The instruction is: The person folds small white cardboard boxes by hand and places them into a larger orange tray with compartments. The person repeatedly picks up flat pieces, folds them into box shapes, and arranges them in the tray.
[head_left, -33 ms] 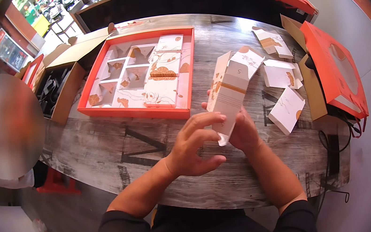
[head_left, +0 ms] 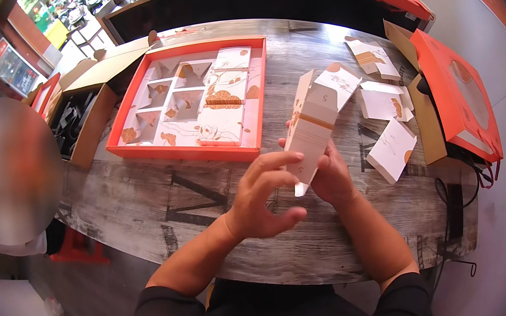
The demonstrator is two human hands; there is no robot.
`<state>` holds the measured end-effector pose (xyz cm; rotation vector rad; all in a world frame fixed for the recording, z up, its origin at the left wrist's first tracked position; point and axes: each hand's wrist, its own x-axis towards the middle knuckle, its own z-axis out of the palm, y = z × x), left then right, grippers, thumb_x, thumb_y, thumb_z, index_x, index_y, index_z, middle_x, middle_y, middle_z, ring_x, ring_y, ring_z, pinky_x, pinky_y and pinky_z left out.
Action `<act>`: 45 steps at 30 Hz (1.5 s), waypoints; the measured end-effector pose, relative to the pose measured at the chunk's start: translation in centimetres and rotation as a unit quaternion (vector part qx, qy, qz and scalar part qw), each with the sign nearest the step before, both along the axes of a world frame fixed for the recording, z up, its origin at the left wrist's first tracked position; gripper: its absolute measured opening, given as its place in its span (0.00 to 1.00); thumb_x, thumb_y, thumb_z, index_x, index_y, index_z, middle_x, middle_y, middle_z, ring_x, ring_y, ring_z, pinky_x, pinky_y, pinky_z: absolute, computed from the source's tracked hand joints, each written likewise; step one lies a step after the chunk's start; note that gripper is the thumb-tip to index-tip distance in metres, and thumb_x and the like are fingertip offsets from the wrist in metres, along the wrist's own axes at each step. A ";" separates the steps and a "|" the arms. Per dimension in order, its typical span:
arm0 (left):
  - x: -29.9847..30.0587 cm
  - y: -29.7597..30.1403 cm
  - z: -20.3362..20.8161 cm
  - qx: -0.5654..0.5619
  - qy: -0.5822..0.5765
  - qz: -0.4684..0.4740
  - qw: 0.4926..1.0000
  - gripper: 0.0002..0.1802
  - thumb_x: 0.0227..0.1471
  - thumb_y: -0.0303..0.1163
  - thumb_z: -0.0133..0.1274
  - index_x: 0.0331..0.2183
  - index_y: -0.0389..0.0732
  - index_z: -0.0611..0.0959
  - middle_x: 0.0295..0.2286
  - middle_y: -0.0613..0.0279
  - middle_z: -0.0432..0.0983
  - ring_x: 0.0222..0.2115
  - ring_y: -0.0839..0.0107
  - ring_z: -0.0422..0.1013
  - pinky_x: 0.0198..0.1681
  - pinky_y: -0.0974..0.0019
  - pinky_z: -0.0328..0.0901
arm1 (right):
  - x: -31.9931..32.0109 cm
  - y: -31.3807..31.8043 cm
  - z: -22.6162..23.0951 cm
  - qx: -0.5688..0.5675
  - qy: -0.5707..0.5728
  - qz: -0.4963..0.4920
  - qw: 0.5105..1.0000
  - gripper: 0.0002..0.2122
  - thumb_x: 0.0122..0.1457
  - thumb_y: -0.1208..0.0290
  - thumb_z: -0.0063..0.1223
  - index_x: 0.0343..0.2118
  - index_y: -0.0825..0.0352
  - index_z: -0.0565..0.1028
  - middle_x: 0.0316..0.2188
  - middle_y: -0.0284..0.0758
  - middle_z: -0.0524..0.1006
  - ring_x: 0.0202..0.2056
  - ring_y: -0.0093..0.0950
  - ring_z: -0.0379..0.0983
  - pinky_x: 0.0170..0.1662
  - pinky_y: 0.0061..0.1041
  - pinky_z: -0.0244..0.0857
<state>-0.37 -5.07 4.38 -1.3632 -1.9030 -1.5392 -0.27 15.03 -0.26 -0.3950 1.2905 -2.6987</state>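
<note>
Over the table [head_left: 280, 261], the left hand [head_left: 258, 204] is loosely spread — contact with the carton [head_left: 313, 133] unclear. The right hand [head_left: 333, 180] grips that carton toward the right edge, fingers partly hidden behind. Near the far edge lies a tray [head_left: 183, 157] — its compartment bottoms hard to make out.

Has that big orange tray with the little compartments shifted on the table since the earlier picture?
No, not that I can see: the orange tray sits in the same place against the dark markings on the tabletop.
</note>
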 end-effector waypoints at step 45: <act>-2.9 -1.2 -2.9 0.091 -0.173 0.075 0.978 0.20 0.58 0.44 0.64 0.40 0.41 0.75 0.35 0.65 0.68 0.26 0.79 0.61 0.30 0.72 0.60 | 1.3 -1.2 -1.2 0.110 0.133 -0.111 0.979 0.33 0.66 0.57 0.59 0.66 0.70 0.60 0.58 0.43 0.72 0.59 0.30 0.68 0.63 0.33 0.60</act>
